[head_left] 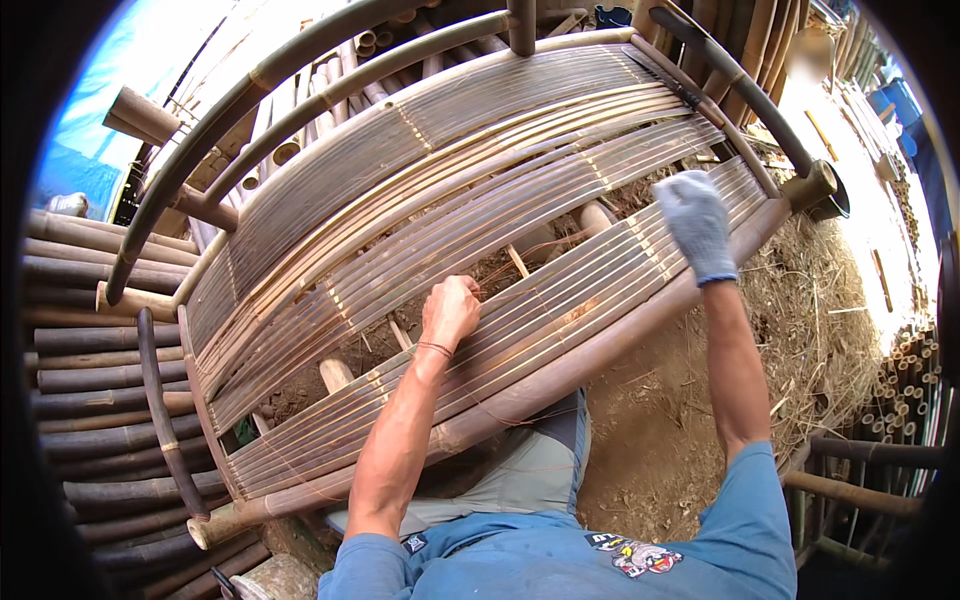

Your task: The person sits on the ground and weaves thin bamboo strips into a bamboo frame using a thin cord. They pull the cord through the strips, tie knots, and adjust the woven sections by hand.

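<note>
A bamboo bench point(590, 372) with a seat of thin dark slats spans the view in front of me. Over the gap between its front slats point(540, 330) and its middle slats point(480, 230) is my left hand point(452, 312), bare and closed. A thin reddish strand point(515, 292) lies beside its fingers; whether they grip it is hidden. My right hand point(692, 222), in a grey knitted glove with a blue cuff, is closed in a fist over the right end of the front slats. What it holds, if anything, does not show.
Dark bamboo poles point(110, 435) lie side by side at the left. The bench's curved rail point(330, 95) arches along the far side. Straw point(810, 310) covers the ground at the right, with stacked bamboo pieces point(905, 395) beyond. Bare soil point(640, 440) shows before the bench.
</note>
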`<control>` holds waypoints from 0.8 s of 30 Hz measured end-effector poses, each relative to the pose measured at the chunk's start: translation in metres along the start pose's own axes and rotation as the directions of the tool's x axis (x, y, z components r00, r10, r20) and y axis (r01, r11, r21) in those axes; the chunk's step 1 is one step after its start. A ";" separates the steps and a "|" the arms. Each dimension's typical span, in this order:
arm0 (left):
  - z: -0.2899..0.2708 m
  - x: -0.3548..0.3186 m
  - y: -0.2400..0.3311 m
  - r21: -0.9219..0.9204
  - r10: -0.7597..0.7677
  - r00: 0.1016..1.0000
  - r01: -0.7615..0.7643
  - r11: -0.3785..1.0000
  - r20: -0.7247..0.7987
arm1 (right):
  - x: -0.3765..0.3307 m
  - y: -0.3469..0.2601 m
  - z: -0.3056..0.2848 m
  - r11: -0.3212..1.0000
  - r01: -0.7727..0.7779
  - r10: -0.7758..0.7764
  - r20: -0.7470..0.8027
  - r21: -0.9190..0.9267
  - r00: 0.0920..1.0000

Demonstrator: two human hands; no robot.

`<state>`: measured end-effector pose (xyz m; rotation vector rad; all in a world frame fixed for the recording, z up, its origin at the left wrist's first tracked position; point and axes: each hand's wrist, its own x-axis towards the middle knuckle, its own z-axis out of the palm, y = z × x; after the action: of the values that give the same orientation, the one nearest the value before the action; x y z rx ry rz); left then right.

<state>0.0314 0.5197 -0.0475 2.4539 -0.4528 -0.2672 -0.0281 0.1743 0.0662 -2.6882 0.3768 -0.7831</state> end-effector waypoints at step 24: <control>0.038 0.076 0.001 -0.395 -0.053 0.804 0.347 0.851 0.592 | 0.001 -0.063 0.213 0.945 0.219 -0.283 0.942 0.242 0.178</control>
<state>0.0894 0.4694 -0.0829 1.8806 -0.2997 -1.0908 0.1014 0.2792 -0.0808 -2.5632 -0.4446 0.9688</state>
